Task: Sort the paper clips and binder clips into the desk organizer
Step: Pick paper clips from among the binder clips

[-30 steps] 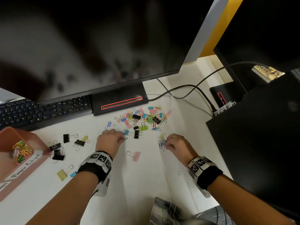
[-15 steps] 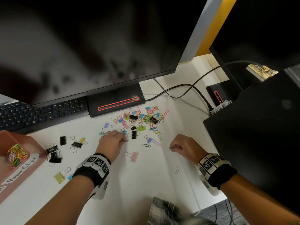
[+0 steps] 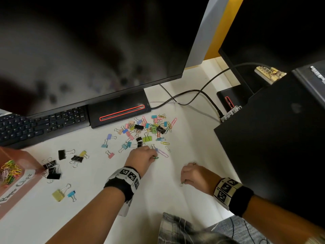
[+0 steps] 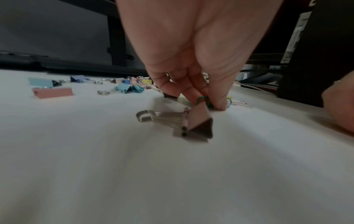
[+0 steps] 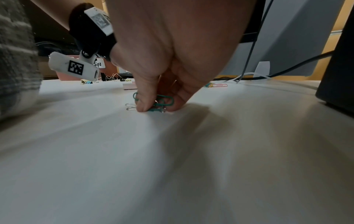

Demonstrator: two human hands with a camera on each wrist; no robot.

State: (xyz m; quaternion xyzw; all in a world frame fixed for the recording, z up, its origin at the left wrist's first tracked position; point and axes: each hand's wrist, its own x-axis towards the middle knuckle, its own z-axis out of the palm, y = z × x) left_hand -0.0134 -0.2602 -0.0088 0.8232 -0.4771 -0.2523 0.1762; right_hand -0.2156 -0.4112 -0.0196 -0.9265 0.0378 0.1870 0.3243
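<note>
Since a second ago the right hand (image 3: 196, 175) has drawn nearer, now pinching teal and silver paper clips (image 5: 161, 103) against the desk (image 3: 158, 199); the left hand (image 3: 140, 158) pinches one green paper clip (image 4: 203, 100). One organizer (image 3: 15, 175) sits far left.

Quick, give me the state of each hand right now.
Left hand: closed, pinching a green paper clip against the desk.
Right hand: closed, pinching teal paper clips, with a silver paper clip under the fingertips.
</note>
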